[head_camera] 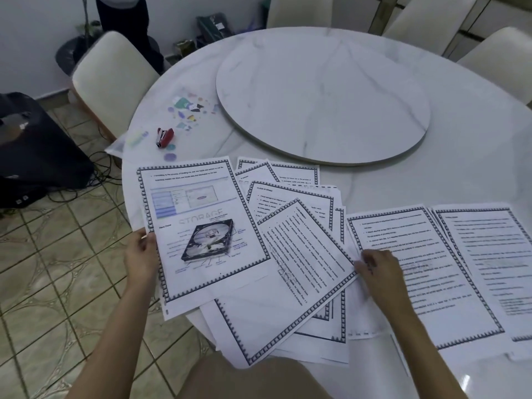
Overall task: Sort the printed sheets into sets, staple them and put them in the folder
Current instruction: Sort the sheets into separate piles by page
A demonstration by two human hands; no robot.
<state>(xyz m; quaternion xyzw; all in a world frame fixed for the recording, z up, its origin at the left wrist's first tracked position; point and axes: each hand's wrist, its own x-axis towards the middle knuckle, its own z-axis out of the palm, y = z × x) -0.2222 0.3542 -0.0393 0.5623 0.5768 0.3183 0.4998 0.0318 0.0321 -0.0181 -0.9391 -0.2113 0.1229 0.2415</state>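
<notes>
Left hand (141,254): thumb clamps hard-disk sheet (201,226), overhanging table's (431,174) near-left edge | right hand (380,272): fingers curled at flash-memory sheet's (302,269) corner, grip unclear | red stapler (165,137) near left edge

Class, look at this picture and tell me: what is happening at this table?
A person is sorting printed sheets spread over a round marble table. The left hand grips the left edge of the hard-disk sheet. The right hand has its fingers curled at the edge of the tilted text sheet, though a firm pinch is unclear. Further piles lie to the right. The red stapler lies untouched beyond the sheets.
</notes>
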